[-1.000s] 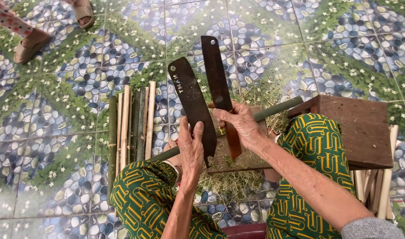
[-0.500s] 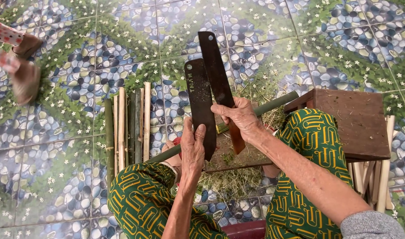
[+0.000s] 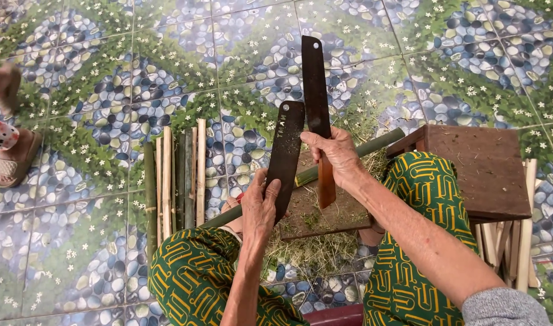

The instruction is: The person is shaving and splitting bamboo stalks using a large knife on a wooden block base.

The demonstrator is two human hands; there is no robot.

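While my left hand wraps its fingers around the lower end of one dark flat blade, my right hand is clenched on the wooden handle of a second, longer blade. Both blades point away from me over the patterned tile floor, standing just beside each other, the shorter one to the left with its tip lower than the long one's. I cannot tell whether their edges touch.

Under my hands a green bamboo pole runs slantwise across a small wooden board, and my right wrist covers part of it. Pale shavings lie heaped below the board, between my knees in green and yellow patterned trousers. To my left, a row of split bamboo slats lies side by side on the tiles. To my right stands a low brown wooden stool, with more pale slats leaning just beyond it. At the far left edge, another person's sandalled foot rests on the floor, well apart from my work.
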